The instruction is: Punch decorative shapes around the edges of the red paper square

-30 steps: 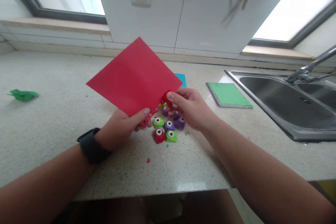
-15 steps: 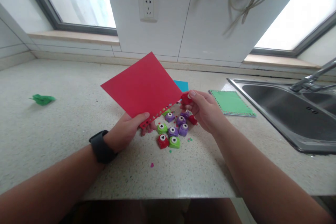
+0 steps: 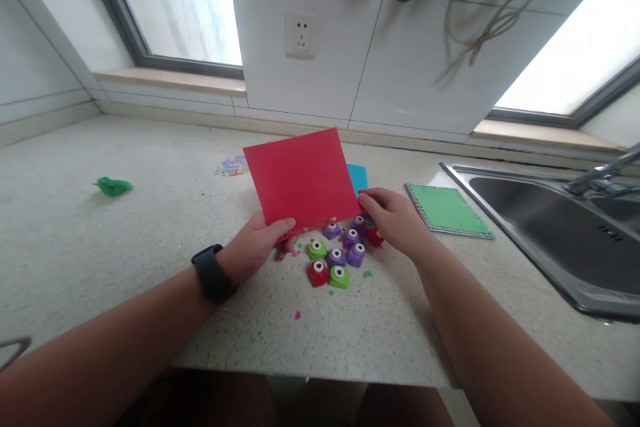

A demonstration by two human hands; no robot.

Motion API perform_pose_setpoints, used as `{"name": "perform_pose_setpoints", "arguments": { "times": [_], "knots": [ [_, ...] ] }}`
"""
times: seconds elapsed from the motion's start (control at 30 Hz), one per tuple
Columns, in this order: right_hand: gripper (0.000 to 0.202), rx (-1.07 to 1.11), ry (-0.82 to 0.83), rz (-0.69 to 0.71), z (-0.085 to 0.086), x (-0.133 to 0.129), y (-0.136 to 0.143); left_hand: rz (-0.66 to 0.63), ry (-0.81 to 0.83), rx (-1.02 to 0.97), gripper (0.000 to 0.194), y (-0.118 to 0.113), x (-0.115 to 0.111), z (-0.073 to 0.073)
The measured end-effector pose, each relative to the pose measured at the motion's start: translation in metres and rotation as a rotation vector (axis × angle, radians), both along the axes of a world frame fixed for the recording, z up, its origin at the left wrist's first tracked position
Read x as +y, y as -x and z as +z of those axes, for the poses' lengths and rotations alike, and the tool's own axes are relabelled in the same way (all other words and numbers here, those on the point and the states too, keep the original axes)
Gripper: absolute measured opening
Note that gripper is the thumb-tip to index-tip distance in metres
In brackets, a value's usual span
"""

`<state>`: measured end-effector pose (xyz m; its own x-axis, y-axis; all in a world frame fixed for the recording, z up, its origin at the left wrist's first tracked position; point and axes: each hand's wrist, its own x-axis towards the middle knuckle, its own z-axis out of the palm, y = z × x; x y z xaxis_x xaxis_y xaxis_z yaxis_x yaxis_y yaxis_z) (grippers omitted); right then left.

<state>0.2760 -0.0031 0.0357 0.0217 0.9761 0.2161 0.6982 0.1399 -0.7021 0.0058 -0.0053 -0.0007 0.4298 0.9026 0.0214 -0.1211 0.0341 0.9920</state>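
Observation:
A red sheet of paper (image 3: pixel 305 177) is held tilted up above the counter, with a row of small punched holes along its lower edge. My left hand (image 3: pixel 260 243) pinches its lower left corner, thumb on top. At the lower right corner, my right hand (image 3: pixel 393 217) is closed; a bit of a red craft punch shows at its fingertips, the rest hidden by the fingers. Below the sheet several craft punches stand together: green (image 3: pixel 339 276), purple (image 3: pixel 357 254) and red (image 3: pixel 319 273), with white buttons. Another red punch (image 3: pixel 374 237) lies under my right hand.
A blue sheet (image 3: pixel 358 177) lies behind the red one. Green paper with a punched border (image 3: pixel 450 208) lies beside the steel sink (image 3: pixel 530 227). Paper confetti (image 3: pixel 231 166) and a crumpled green piece (image 3: pixel 113 186) are at left. A socket (image 3: pixel 301 35) is on the wall.
The red sheet has turned clockwise and its lower edge is more level. My right hand has turned so that the red punch in it is mostly covered. The camera view has shifted.

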Motion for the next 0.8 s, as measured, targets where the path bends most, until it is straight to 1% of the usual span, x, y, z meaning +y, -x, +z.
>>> {"name": "perform_pose_setpoints", "arguments": {
  "times": [0.1, 0.2, 0.3, 0.5, 0.7, 0.8],
  "knots": [
    [0.035, -0.047, 0.009, -0.025, 0.001, -0.001, 0.001, -0.017, -0.005, -0.004, 0.028, 0.001, 0.001, -0.001],
    [0.030, -0.148, 0.010, 0.018, 0.005, -0.002, 0.003, -0.026, -0.002, 0.004, 0.029, 0.001, 0.001, -0.001],
    [0.028, -0.220, -0.026, 0.039, 0.006, -0.002, 0.005, -0.021, -0.002, 0.017, 0.028, 0.001, 0.002, -0.001],
    [0.029, -0.246, -0.040, 0.050, 0.002, 0.001, 0.005, -0.026, -0.012, 0.047, 0.029, 0.001, 0.001, 0.001],
    [0.028, -0.285, -0.119, 0.043, -0.003, 0.003, 0.010, -0.025, 0.012, 0.053, 0.029, 0.001, 0.000, 0.003],
    [0.028, -0.306, -0.116, 0.040, -0.004, 0.004, 0.012, -0.020, 0.010, 0.059, 0.029, 0.001, 0.000, 0.003]
  ]
}}
